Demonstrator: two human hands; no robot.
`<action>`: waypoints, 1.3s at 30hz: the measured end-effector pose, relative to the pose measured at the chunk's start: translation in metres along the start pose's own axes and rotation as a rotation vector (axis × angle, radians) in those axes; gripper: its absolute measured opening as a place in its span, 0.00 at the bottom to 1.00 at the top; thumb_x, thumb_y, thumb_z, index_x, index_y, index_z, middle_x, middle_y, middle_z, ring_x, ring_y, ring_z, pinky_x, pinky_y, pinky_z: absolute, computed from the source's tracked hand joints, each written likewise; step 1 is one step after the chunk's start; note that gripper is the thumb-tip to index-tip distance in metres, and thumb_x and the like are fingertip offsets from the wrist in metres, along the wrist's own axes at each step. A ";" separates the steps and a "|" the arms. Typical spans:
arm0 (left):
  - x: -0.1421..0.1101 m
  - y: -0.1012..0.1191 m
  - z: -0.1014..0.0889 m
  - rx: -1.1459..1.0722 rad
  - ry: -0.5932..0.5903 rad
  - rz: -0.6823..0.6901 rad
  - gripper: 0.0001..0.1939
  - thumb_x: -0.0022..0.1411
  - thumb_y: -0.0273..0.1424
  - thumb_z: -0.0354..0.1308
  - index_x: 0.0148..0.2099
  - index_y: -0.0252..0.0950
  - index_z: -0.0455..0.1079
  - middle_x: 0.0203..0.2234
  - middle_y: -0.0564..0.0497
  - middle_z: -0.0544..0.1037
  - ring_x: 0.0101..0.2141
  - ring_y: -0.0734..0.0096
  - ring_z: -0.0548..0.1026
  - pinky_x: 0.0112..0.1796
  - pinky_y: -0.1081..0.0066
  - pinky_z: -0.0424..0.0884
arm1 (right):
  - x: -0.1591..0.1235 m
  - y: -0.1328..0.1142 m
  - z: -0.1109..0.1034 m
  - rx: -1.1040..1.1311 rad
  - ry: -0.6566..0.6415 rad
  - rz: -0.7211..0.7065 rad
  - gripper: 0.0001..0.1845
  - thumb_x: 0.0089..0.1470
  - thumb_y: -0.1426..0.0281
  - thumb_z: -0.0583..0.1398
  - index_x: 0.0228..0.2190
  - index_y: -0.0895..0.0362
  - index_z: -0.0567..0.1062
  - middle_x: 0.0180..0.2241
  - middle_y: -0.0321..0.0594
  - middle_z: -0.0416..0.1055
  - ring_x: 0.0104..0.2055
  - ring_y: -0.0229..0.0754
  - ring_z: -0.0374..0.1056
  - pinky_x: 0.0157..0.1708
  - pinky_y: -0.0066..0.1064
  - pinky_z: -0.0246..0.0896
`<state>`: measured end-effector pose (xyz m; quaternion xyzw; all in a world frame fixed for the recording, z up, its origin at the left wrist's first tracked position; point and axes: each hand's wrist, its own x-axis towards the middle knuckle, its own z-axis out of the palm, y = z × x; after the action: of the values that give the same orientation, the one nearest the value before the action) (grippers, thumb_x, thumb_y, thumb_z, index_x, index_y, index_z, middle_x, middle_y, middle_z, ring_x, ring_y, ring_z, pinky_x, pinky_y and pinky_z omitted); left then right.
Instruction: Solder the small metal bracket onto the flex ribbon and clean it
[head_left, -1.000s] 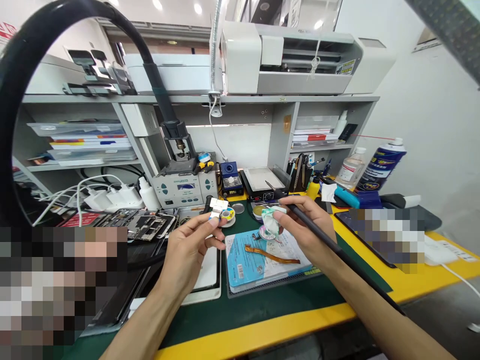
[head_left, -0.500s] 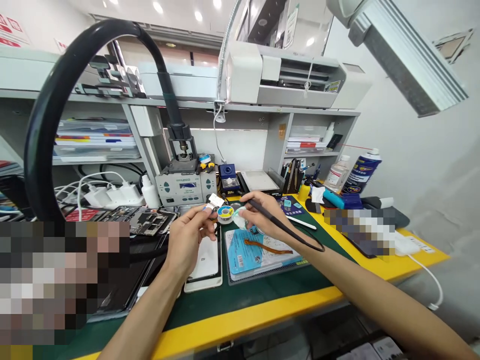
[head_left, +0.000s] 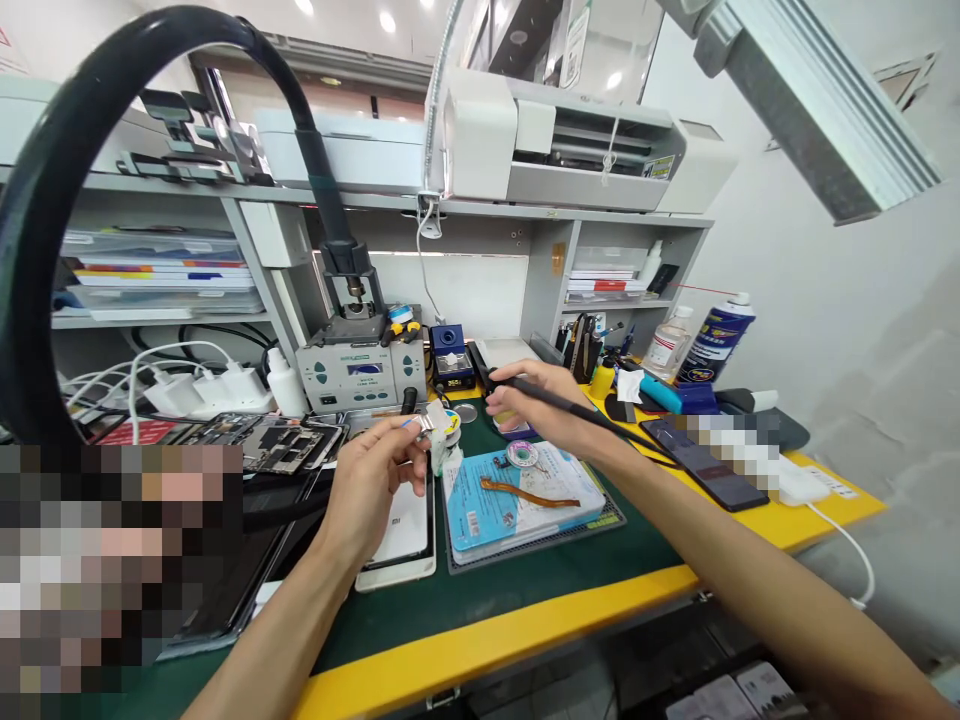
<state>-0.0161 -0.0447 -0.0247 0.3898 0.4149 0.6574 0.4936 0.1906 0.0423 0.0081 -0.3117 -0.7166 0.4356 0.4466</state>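
My left hand pinches a small white and silver part between thumb and fingertips. Behind that part, a yellow-and-blue solder spool is partly hidden, and a crumpled white tissue lies below it. My right hand is closed around the black handle of a soldering iron, whose cable runs back over the wrist. Under it, a second, purple-edged spool and a brown flex strip rest on a blue-and-white box. A white phone back lies beneath my left hand.
A blue soldering station and a grey hot-air station stand at the back. Opened phone boards lie left. A black hose arches overhead. On the right are a spray can, a bottle and a dark phone.
My right hand with the soldering iron has moved up and away from the white tissue and left hand, uncovering the purple-edged spool. My left hand keeps its pinch. The view has shifted slightly.
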 end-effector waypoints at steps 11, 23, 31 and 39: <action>0.018 0.002 0.020 0.067 -0.192 -0.361 0.13 0.55 0.35 0.70 0.29 0.31 0.74 0.19 0.53 0.70 0.18 0.79 0.67 0.17 0.79 0.67 | -0.008 0.001 -0.076 0.505 0.284 0.167 0.12 0.55 0.65 0.66 0.37 0.61 0.78 0.17 0.35 0.75 0.17 0.39 0.73 0.13 0.24 0.68; 0.020 -0.002 0.011 0.020 -0.109 -0.409 0.11 0.55 0.34 0.71 0.31 0.29 0.81 0.22 0.46 0.76 0.19 0.77 0.70 0.17 0.79 0.69 | -0.033 0.017 -0.055 0.527 0.022 0.305 0.07 0.53 0.66 0.67 0.31 0.56 0.77 0.18 0.35 0.74 0.16 0.41 0.71 0.12 0.27 0.66; 0.018 0.001 0.010 -0.057 -0.116 -0.489 0.07 0.59 0.27 0.66 0.30 0.27 0.80 0.20 0.48 0.76 0.18 0.79 0.68 0.17 0.81 0.70 | -0.041 0.012 -0.049 0.515 -0.048 0.293 0.07 0.51 0.68 0.70 0.32 0.57 0.80 0.18 0.38 0.74 0.16 0.42 0.72 0.14 0.28 0.69; 0.015 0.000 0.010 -0.035 -0.175 -0.482 0.08 0.58 0.28 0.67 0.30 0.27 0.80 0.19 0.51 0.73 0.19 0.79 0.68 0.18 0.81 0.72 | -0.046 0.012 -0.038 0.452 -0.021 0.283 0.08 0.54 0.67 0.69 0.33 0.59 0.78 0.19 0.36 0.73 0.16 0.40 0.71 0.14 0.28 0.69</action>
<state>-0.0097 -0.0287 -0.0201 0.3269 0.4401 0.4916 0.6767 0.2450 0.0221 -0.0108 -0.2964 -0.5552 0.6459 0.4321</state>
